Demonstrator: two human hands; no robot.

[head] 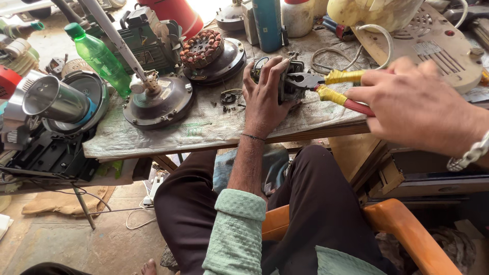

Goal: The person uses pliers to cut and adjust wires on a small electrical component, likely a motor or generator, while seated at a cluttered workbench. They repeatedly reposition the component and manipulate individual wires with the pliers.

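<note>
- Head view shows our two bare hands at work over a cluttered desk covered with a worn, stained sheet.
- Our left hand lies palm down on a small dark metal part near the desk's front edge; the fingers are spread and curled over the part, pressing it to the desk. The grip is closed on the part.
- Our right hand comes in from 3 o'clock and is wrapped around the handles of a pair of pliers. The handles are red with yellow tape wound round them. The grip is closed on the pliers.
- The pliers' dark nose touches the small part at its 3 o'clock side, just beside our left fingertips. We cannot tell whether the nose bites anything.
- At 9 o'clock of the left hand, a round dark motor housing with a shaft stands on the desk.
- At 11 o'clock, a second housing carries a copper-wound stator.
- A green plastic bottle leans at 10 o'clock, beyond the first housing.
- A blue cylinder stands at 12 o'clock, well behind the part.
- A cream fan base lies at 2 o'clock, with a white cord looped beside it.
- Small loose screws and bits lie just beside the left hand at 9 o'clock.
</note>
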